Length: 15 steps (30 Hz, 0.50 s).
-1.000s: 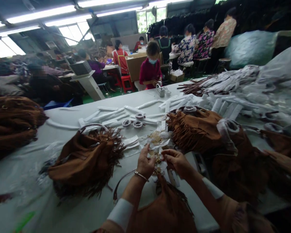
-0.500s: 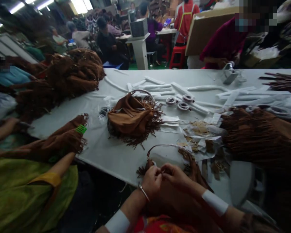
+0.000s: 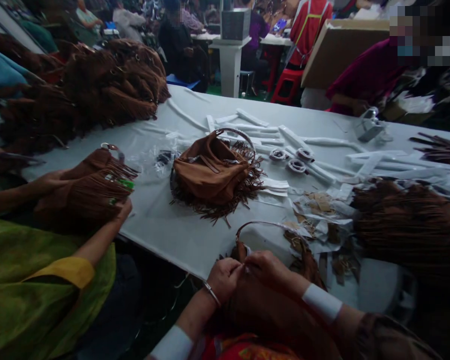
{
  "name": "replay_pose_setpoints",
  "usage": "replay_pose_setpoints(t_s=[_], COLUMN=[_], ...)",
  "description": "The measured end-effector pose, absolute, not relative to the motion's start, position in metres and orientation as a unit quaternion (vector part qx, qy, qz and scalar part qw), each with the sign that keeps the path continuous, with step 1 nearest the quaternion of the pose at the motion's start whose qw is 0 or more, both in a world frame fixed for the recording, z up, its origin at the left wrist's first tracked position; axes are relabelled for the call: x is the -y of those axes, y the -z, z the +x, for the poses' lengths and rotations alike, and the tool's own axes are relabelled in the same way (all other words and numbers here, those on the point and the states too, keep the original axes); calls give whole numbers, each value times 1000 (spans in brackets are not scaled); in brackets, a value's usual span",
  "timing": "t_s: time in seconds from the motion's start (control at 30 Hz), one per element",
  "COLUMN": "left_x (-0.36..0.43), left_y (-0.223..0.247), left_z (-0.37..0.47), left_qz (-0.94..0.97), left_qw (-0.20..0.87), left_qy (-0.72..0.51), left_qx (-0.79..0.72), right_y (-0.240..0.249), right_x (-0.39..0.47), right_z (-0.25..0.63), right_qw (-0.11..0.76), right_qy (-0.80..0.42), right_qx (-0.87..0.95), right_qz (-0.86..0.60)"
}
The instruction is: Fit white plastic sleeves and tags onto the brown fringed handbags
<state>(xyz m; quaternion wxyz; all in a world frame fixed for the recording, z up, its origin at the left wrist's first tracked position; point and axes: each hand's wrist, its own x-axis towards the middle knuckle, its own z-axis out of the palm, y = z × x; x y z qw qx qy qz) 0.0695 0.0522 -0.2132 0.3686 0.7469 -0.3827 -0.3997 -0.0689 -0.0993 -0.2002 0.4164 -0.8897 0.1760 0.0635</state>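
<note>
A brown suede-like bag [image 3: 273,312] lies at the table's near edge, close against me, its thin curved handle [image 3: 262,223] standing up behind my hands. My left hand [image 3: 224,281] is closed, fingers pinched on the bag near the handle's left end. Touching it, my right hand [image 3: 267,270] is also closed in a pinch on the bag. Any small part between the fingertips is hidden. Just beyond lies another brown fringed handbag [image 3: 212,172], its handle looped up behind it.
At left, a co-worker's hands hold a brown fringed bag [image 3: 93,187] with a green comb-like piece [image 3: 126,184]. Piles of brown bags [image 3: 116,82] and fringed pieces [image 3: 401,230] flank the white table [image 3: 161,230]. White wrapped strips [image 3: 255,131], coiled straps [image 3: 296,166] and scraps [image 3: 322,205] lie on it.
My view has shifted, so the table sits higher in it. My hands stay together, pinching at the bag. The co-worker at left has raised and turned their bag, now gripping it with both hands.
</note>
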Motion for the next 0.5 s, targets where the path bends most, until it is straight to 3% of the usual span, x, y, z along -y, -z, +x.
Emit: replay_pose_setpoints(t_s=[0.2, 0.37, 0.5], left_x=[-7, 21, 25], left_y=[276, 311, 317], left_z=[112, 115, 114], left_qz=[808, 786, 771], left_qw=[374, 354, 338], left_qy=[416, 487, 510], left_qx=[187, 140, 177], right_y=[227, 255, 272], right_x=[142, 145, 142], right_z=[-26, 0, 12], right_qw=[273, 265, 311], right_qy=[-136, -174, -183], right_qx=[-295, -332, -365], right_qz=[-906, -888, -858])
